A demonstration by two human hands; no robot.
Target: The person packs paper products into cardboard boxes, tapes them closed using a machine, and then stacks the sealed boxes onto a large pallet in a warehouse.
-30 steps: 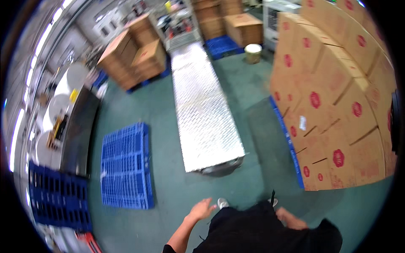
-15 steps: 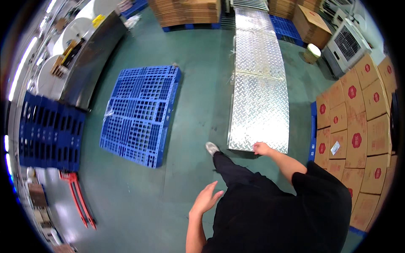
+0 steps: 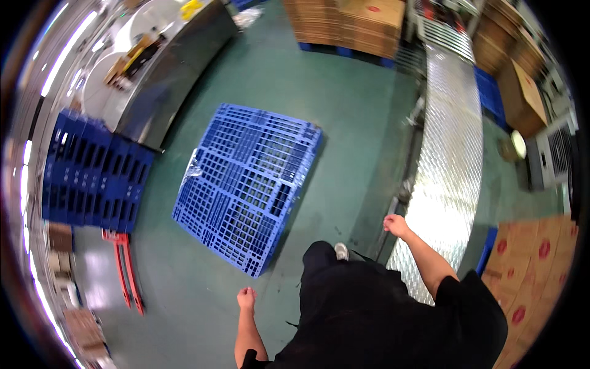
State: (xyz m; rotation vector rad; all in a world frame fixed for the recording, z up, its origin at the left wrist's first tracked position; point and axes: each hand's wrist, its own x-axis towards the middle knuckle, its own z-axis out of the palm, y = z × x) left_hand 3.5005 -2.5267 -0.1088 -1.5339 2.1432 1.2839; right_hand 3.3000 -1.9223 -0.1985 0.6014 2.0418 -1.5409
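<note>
My left hand (image 3: 246, 298) hangs low over the green floor, its fingers curled in with nothing visible in them. Nearest to it is the front corner of a blue plastic pallet (image 3: 243, 178) lying flat, and the two are apart. My right hand (image 3: 396, 226) is held out over the left edge of a shiny metal tread-plate ramp (image 3: 447, 166). Its fingers are loosely closed, and no object shows in them. Whether it touches the ramp's edge I cannot tell, though it looks raised above it.
Stacked blue pallets (image 3: 95, 172) and a red pallet jack (image 3: 126, 270) are at the left. A steel counter (image 3: 178, 80) stands behind them. Flattened cardboard (image 3: 344, 27) lies piled at the back. Printed cartons (image 3: 528, 270), a bucket (image 3: 513, 146) and an air cooler (image 3: 558, 150) line the right.
My view has turned left and moved forward, so the pallet and ramp sit further right. My left hand has lowered and its fingers have curled; my right arm remains extended by the ramp.
</note>
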